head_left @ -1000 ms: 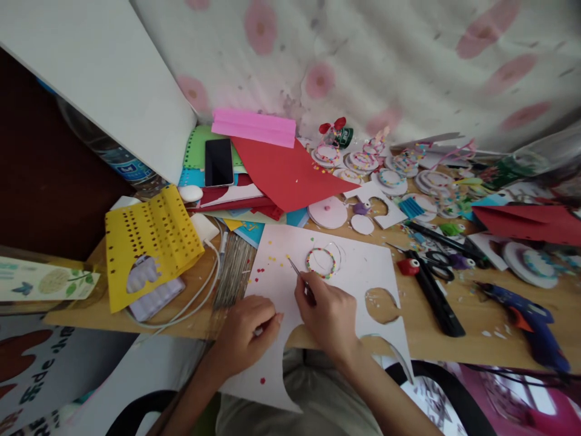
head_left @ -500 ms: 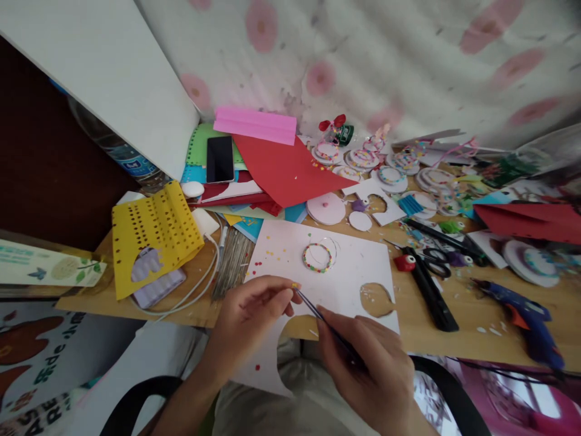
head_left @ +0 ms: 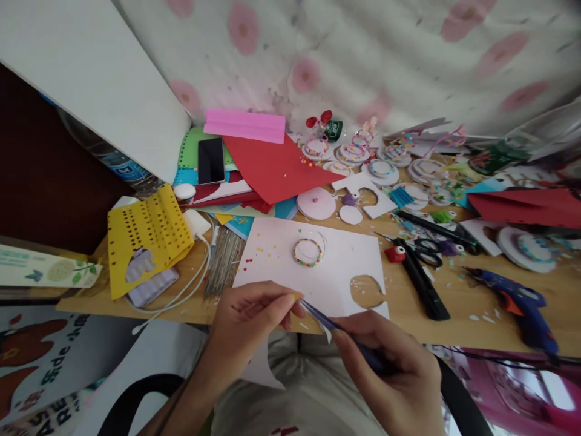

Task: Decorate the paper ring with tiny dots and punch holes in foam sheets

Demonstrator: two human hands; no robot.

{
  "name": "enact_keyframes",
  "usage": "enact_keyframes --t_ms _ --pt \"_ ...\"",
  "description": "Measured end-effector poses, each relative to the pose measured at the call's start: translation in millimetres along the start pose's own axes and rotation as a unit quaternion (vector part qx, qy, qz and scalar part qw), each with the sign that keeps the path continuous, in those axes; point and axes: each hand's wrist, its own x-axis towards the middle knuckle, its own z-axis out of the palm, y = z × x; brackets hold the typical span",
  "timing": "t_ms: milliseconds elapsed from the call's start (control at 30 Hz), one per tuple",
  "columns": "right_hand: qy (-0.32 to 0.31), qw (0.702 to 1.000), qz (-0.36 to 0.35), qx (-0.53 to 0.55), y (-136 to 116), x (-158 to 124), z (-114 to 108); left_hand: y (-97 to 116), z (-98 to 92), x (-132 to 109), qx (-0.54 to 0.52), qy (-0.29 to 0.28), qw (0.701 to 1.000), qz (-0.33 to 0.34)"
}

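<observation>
My left hand (head_left: 254, 324) pinches a tiny yellow piece (head_left: 296, 297) between thumb and index finger, just past the near edge of a white paper sheet (head_left: 336, 275). In my right hand (head_left: 390, 363) is a pair of dark blue tweezers (head_left: 320, 315), their tips touching or very close to the yellow piece; whether they grip it I cannot tell. Beyond the hands, a small ring of red, yellow and green pieces (head_left: 296, 251) lies on the sheet with a thin wire loop (head_left: 324, 241). Loose red and yellow bits (head_left: 259, 249) are scattered to its left.
Right of the sheet lie a black cutter-like tool (head_left: 422, 281), scissors (head_left: 429, 253), a red paper punch (head_left: 394, 254) and a blue glue gun (head_left: 517, 300). Thin sticks (head_left: 222, 260) and yellow punched paper (head_left: 149, 224) are at left. White discs with decorated rings (head_left: 380, 172) fill the back.
The camera view has shifted slightly. My right hand has moved right and away from my left hand, with the tweezers lying flatter. My left hand keeps its pinch.
</observation>
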Motion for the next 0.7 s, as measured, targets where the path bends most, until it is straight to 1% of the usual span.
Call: enact_keyframes --t_ms 233,367,567,700 --pt "0.003 0.999 0.048 0.024 3 -4 -8 6 10.9 3 0.038 -0.008 0.999 -0.006" --pt "-0.007 0.998 0.065 0.025 4 -4 -11 4 13.8 5 0.050 -0.011 0.999 -0.008" --pt "0.016 0.996 0.077 0.047 5 -3 -12 -2 16.2 5 0.012 -0.016 1.000 -0.013" --pt "0.022 0.994 0.088 0.061 6 -4 -10 -3 17.5 4 0.006 -0.020 1.000 -0.014"
